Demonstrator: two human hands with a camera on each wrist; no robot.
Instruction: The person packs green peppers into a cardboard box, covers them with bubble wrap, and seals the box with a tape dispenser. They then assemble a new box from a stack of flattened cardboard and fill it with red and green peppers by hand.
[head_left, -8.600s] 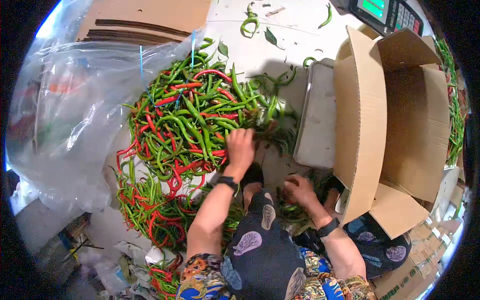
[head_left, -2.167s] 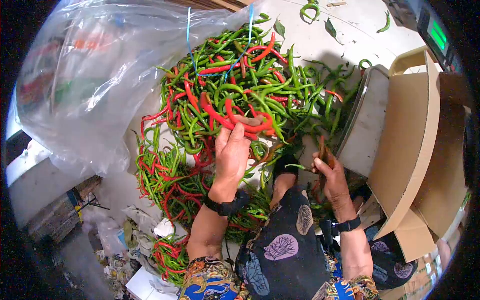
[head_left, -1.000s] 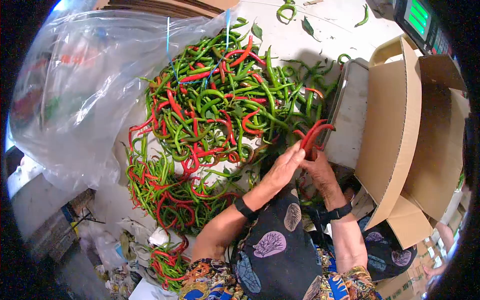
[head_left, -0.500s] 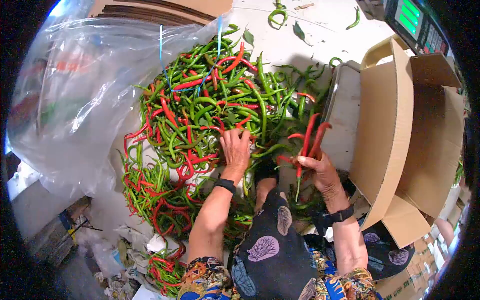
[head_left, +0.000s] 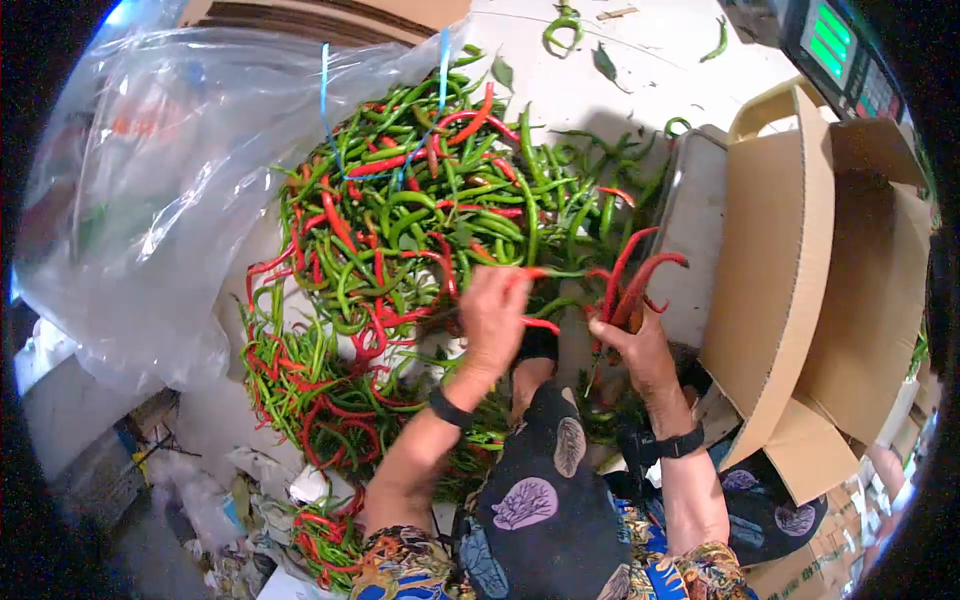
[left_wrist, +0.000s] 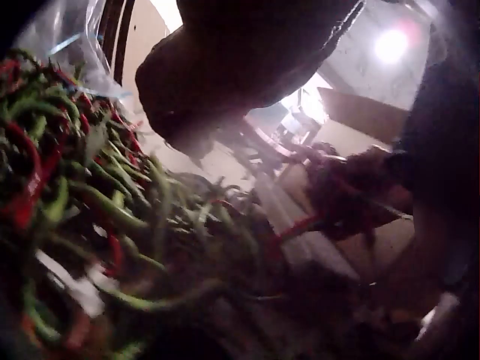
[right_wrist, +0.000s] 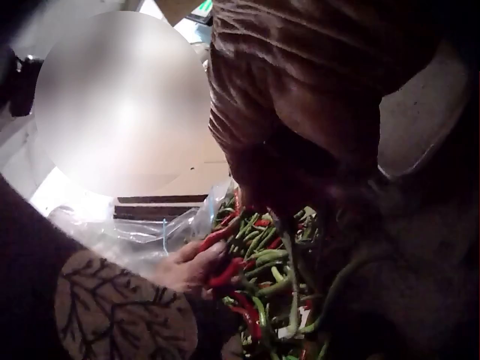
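Observation:
My left hand (head_left: 490, 318), in the head view, grips red chillies (head_left: 542, 325) whose ends stick out to its right, beside the pile of green and red chillies (head_left: 430, 210). Its fingers curl over them. To the right, my right hand (head_left: 645, 358) clutches a bunch of long red chillies (head_left: 628, 290) fanning upward, with a green stem end hanging below the thumb. The right wrist view has the left hand (right_wrist: 187, 268) with red chillies at its fingers; the right hand (right_wrist: 307, 90) looms dark above. In the left wrist view the left hand (left_wrist: 232, 67) is a dark shape.
An open cardboard box (head_left: 775, 270) stands on its side at the right, beside a metal scale plate (head_left: 690, 230) and a lit scale display (head_left: 828, 40). A clear plastic bag (head_left: 150, 230) lies left of the pile. Smaller chillies (head_left: 300, 385) spread below, and litter lies lower left.
My left hand has come up from the pile with red chillies and moved right, toward the bunch. The right hand has kept its hold, its chillies tilting further right.

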